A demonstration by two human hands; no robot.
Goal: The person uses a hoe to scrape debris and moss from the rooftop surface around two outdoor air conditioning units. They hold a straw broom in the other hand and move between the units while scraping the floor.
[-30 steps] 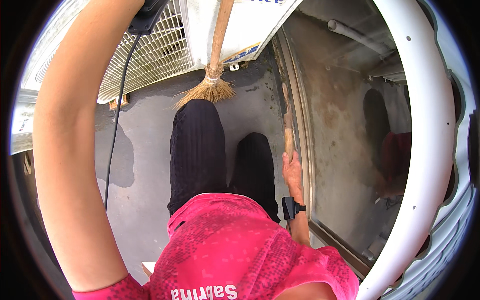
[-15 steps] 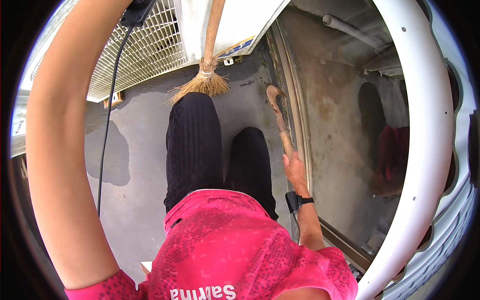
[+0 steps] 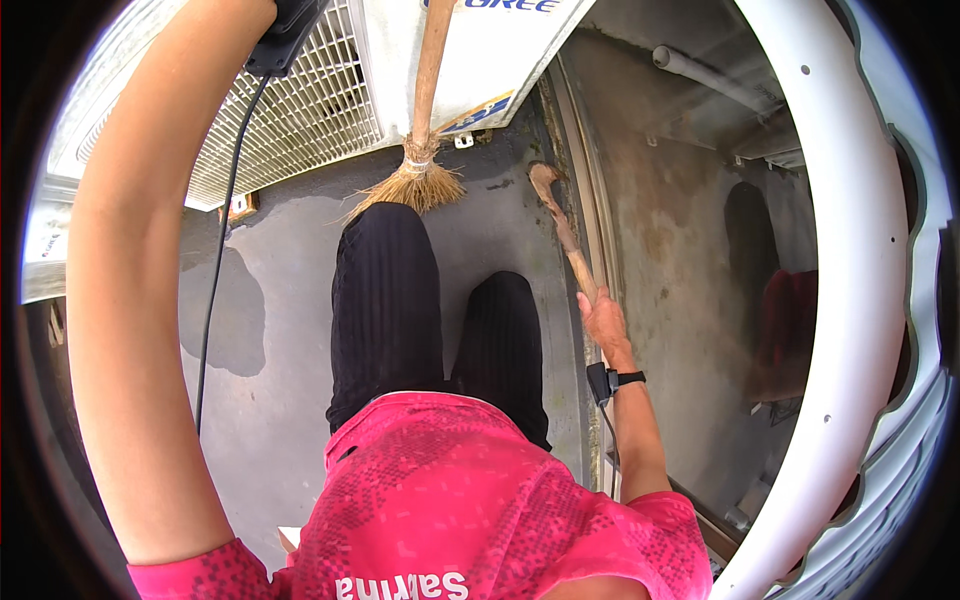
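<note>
Swung stick [image 3: 562,228] out toward 12 o'clock, right hand [image 3: 603,320] wrapped round it; left hand hidden, grip untellable; broom [image 3: 420,150] untouched

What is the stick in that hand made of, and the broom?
The stick in the right hand looks like bare, unpainted wood: pale brown, rough and slightly crooked. The broom seems to be dry straw-like bristles, tan and splayed, tied to a light wooden handle.
</note>
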